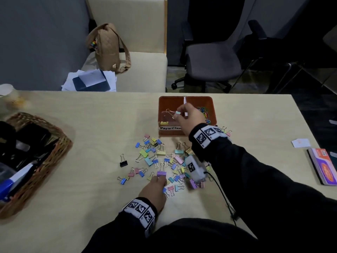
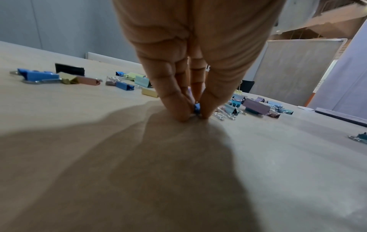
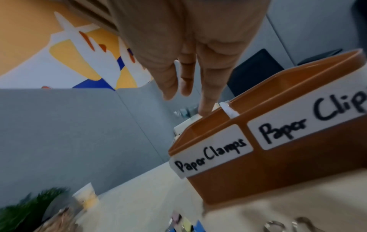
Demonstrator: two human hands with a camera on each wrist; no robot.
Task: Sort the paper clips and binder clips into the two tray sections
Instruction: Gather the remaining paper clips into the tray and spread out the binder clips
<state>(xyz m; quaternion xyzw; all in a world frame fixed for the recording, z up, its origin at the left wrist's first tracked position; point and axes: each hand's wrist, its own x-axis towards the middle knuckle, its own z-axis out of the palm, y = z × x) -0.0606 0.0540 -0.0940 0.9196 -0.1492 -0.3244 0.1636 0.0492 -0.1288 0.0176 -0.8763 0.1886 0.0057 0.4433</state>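
Note:
An orange tray (image 1: 199,100) stands at the table's far middle, split by a white divider. Its front labels read "Paper Clamps" (image 3: 210,155) and "Paper Clips" (image 3: 309,124). Coloured paper clips (image 1: 205,114) fill the right section, and a yellow binder clip (image 1: 164,123) lies in the left. My right hand (image 1: 179,111) hovers over the left section and pinches a small teal binder clip (image 1: 177,112). Several pastel binder clips (image 1: 160,161) lie scattered in front of the tray. My left hand (image 1: 160,180) reaches down at the pile's near edge, its fingertips (image 2: 206,109) pinching a small blue binder clip (image 2: 197,108) on the table.
A wicker basket (image 1: 60,141) with dark items sits at the left. A lone black binder clip (image 1: 123,162) lies left of the pile. A notepad (image 1: 324,167) and a paper slip (image 1: 300,143) lie at the right edge. A paper cup (image 1: 7,94) stands far left.

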